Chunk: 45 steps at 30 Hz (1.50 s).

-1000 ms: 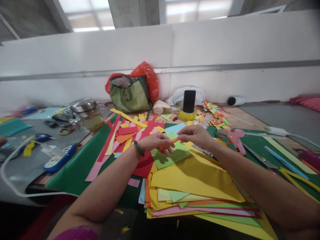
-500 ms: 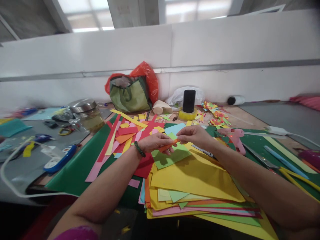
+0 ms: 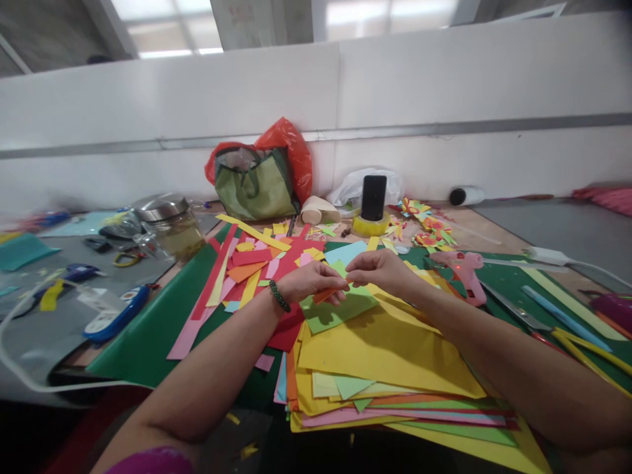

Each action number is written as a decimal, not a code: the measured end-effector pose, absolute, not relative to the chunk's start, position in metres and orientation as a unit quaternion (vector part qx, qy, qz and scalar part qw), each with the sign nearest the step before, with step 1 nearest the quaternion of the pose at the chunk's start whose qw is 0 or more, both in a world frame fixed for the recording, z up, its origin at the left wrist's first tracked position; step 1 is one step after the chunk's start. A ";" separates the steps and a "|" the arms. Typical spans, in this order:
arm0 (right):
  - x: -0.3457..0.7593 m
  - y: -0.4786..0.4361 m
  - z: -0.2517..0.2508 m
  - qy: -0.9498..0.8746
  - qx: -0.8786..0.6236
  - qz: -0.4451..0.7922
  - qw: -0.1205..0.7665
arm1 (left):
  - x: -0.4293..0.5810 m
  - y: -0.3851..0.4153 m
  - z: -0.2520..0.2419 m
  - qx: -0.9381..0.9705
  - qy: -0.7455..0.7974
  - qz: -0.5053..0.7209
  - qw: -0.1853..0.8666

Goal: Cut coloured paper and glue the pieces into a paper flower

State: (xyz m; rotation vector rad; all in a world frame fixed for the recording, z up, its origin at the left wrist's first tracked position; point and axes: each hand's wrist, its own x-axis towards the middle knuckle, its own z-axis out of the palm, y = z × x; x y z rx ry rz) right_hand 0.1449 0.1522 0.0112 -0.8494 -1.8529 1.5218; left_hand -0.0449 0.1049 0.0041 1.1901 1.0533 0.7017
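Observation:
My left hand, with a beaded bracelet at the wrist, is closed on a small orange paper strip. The fingertips of my right hand are pinched together at the strip's right end. Both hands hover over a light green sheet, which lies on a stack of coloured paper with a large yellow sheet near its top. My fingers cover part of the strip, so its exact shape is hidden.
Paper scraps spread to the left on a green mat. Right of the stack lie a pink glue gun and scissors. Behind stand a phone, paper flowers and a green bag. A glass jar stands left.
My right hand has shifted slightly left, its fingertips now at the strip's end. The right forearm now hides the cutter knife seen before. The left hand still holds the strip.

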 end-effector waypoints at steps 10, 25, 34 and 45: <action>0.145 0.154 0.012 -0.675 -0.342 0.582 0.297 | -0.042 0.104 0.007 0.529 0.495 0.321 0.610; 0.144 0.155 0.011 -0.665 -0.351 0.587 0.300 | -0.041 0.103 0.007 0.530 0.504 0.328 0.598; 0.145 0.156 0.011 -0.668 -0.347 0.583 0.305 | -0.044 0.106 0.001 0.527 0.489 0.335 0.609; 0.145 0.155 0.014 -0.664 -0.350 0.589 0.300 | -0.043 0.103 0.010 0.538 0.505 0.325 0.592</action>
